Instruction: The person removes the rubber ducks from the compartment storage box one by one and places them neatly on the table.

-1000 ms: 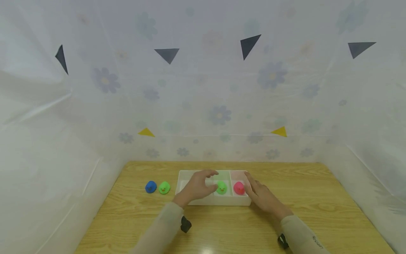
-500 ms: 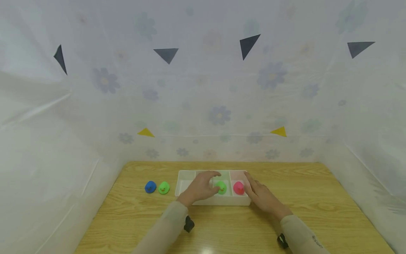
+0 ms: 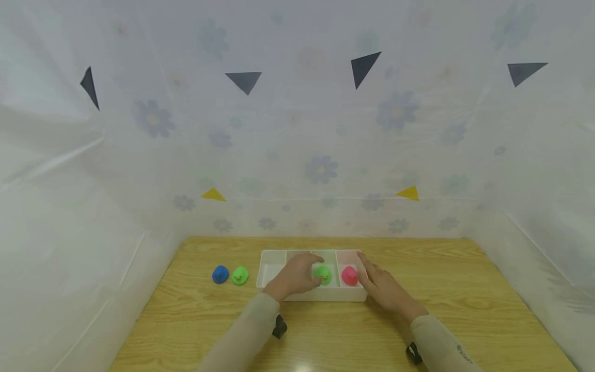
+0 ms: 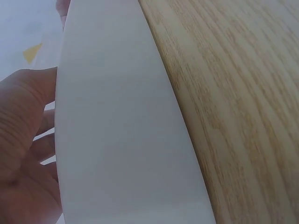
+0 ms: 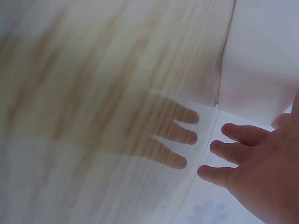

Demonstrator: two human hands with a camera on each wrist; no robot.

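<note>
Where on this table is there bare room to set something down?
Bare table lies right of the right hand and between the sleeves, before the tray. Crowded: the tray, left hand above, green duck and pink duck inside.

White box (image 4: pixel 117 112): being seen side-on. Left hand (image 4: pixel 21 144): being partly hidden by box. Wood-grain tabletop (image 4: pixel 233 93): being shown at right.

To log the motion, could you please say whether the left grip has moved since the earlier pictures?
Yes, the left grip has shifted slightly rightward against the white tray in the head view.
</note>
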